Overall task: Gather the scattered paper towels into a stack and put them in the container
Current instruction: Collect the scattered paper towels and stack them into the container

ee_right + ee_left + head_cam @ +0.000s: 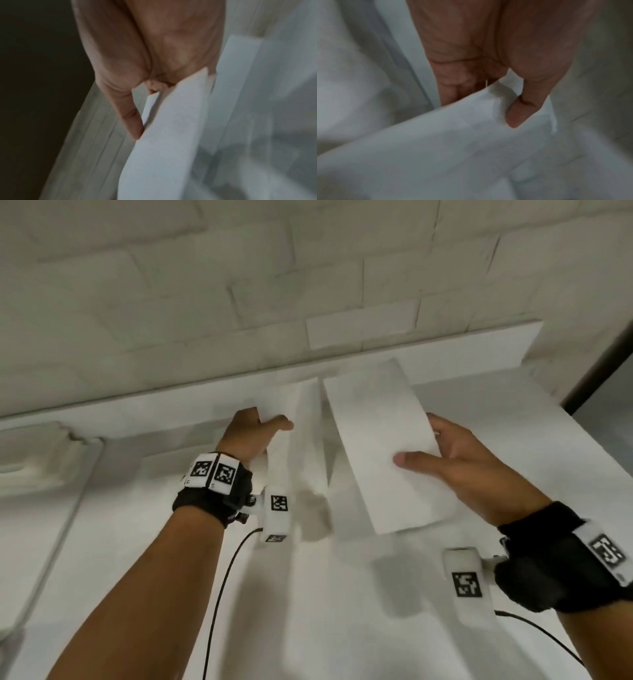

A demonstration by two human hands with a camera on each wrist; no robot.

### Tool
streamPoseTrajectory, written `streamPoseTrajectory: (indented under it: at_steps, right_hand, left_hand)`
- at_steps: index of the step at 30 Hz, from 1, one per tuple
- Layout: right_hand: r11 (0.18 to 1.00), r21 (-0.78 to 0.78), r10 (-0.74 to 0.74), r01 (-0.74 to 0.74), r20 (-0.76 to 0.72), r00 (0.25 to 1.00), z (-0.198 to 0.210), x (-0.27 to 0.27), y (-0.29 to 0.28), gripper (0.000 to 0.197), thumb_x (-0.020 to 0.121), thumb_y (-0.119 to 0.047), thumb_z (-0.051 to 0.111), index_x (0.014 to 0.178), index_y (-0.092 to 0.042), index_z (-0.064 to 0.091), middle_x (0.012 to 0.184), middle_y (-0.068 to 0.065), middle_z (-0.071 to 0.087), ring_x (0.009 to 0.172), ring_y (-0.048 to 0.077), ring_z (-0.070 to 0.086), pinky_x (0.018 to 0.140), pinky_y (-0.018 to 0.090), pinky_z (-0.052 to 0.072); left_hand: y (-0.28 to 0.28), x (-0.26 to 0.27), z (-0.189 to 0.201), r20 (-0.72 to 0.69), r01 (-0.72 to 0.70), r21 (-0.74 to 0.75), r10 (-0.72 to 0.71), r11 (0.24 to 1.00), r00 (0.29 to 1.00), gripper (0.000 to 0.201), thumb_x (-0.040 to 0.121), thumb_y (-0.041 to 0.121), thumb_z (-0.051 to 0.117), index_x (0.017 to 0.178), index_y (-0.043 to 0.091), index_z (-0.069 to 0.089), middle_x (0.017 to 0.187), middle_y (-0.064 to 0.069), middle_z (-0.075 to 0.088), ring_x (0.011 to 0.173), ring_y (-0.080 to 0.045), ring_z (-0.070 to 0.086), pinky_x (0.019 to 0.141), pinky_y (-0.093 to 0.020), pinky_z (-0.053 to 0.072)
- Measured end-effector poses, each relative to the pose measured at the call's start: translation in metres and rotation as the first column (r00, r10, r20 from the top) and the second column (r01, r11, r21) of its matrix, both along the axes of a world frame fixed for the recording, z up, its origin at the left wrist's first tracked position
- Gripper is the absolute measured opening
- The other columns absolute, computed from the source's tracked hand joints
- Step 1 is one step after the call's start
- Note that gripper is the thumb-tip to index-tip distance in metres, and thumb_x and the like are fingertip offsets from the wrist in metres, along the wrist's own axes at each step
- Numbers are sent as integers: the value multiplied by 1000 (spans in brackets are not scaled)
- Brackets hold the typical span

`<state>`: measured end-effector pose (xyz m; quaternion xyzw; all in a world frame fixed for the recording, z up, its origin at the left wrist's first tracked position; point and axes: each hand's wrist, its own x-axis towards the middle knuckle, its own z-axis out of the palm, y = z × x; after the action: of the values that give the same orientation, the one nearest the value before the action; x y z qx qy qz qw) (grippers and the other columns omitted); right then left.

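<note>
Both hands are up over a white counter (pixel 342 611), each pinching paper. Left hand (pixel 251 436) sits toward the back edge of the counter, thumb stretched out to the right; in the left wrist view the thumb (pixel 520 112) presses down onto the top of a white paper towel (pixel 453 142) while the fingers (pixel 453 88) curl beneath its edge, so the sheet is nipped between them. From the head camera that sheet hangs down on the thumb side of the wrist and blurs into the white surface, so its outline cannot be told.

Between the hands, a narrower folded sheet (pixel 310 433) lies or stands near the back edge; whether the left hand touches it cannot be told.

Right hand (pixel 476 467) holds a long folded paper towel (pixel 380 440) by its right long edge, thumb (pixel 418 462) laid flat across the top face and the fingers behind it. In the right wrist view, the straight thumb (pixel 132 121) rests against the sheet's (pixel 168 135) face. This towel is tilted, lifted off the counter, its far end reaching toward the raised white ledge (pixel 479 344) below the tiled wall (pixel 239 268).

At the far left, a moulded white container (pixel 37 460) sits on the counter, well apart from both towels.
</note>
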<state>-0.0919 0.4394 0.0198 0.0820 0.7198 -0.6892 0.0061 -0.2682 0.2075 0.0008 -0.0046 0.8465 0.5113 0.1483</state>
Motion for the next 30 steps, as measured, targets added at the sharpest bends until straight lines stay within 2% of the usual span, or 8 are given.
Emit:
streamPoseTrajectory:
  at_steps: [3, 7, 11, 17, 22, 25, 27, 30]
  right_hand:
    - [999, 4, 42, -42, -54, 998, 3, -11, -41, 44, 88, -5, 69, 128, -18, 57, 121, -2, 70, 112, 13, 66, 96, 35, 54]
    - [994, 108, 27, -14, -118, 993, 2, -15, -87, 49, 89, -15, 71, 132, -25, 50, 122, -13, 65, 112, 2, 62, 101, 35, 51]
    - [957, 281, 100, -70, -95, 990, -1, -14, -126, 50, 88, -33, 71, 131, -36, 47, 124, -17, 53, 113, -1, 55, 97, 23, 48]
    - [961, 162, 232, -225, -29, 972, 1, -13, -188, 40, 89, -31, 69, 123, -33, 47, 120, -22, 63, 113, 1, 62, 96, 32, 52]
    - [894, 311, 340, -323, 1, 941, 6, -12, -250, 47, 90, -38, 66, 128, -35, 37, 115, -24, 61, 104, 2, 66, 92, 41, 56]
    - [852, 413, 367, -323, -28, 930, 19, -11, -287, 53, 90, -37, 66, 130, -35, 32, 120, -19, 58, 104, 4, 65, 89, 40, 57]
    - [840, 414, 396, -351, -26, 918, 26, -9, -307, 53, 86, -40, 69, 128, -35, 37, 120, -16, 60, 103, 6, 67, 87, 40, 58]
    - [814, 410, 452, -413, 1, 892, 33, -4, -334, 45, 85, -35, 73, 123, -35, 48, 116, -17, 66, 103, 4, 67, 88, 36, 57]
  left_hand:
    - [-14, 45, 23, 16, 70, 350, -81, 934, 997, 14, 90, 9, 70, 102, 15, 69, 95, -5, 77, 86, -23, 73, 68, -35, 61]
    - [-41, 82, 33, 0, 89, 494, -102, 865, 995, 20, 99, 6, 56, 111, 13, 70, 93, -5, 78, 69, -17, 72, 56, -31, 58]
    - [-79, 105, 34, 38, 29, 546, -60, 837, 997, 26, 106, 17, 46, 108, 20, 72, 96, -3, 77, 73, -17, 73, 62, -35, 59]
    - [-139, 126, 34, 108, -141, 651, 93, 746, 990, 35, 107, 40, 42, 123, 20, 66, 117, -9, 75, 101, -31, 73, 81, -47, 57]
    - [-195, 141, 42, 98, -121, 676, 74, 727, 992, 53, 97, 62, 41, 126, 26, 66, 115, 1, 77, 107, -21, 74, 92, -49, 57]
    - [-230, 144, 42, 17, -97, 609, 109, 787, 994, 32, 92, 35, 68, 121, 22, 68, 113, 0, 77, 105, -21, 74, 95, -54, 57]
    - [-256, 143, 40, 4, -130, 606, 160, 785, 987, 24, 94, 16, 68, 118, 19, 69, 113, -1, 77, 104, -23, 74, 96, -54, 56]
    - [-298, 141, 41, 40, -178, 658, 202, 732, 979, 24, 96, 10, 63, 119, 14, 68, 115, -4, 76, 106, -25, 73, 91, -45, 56]
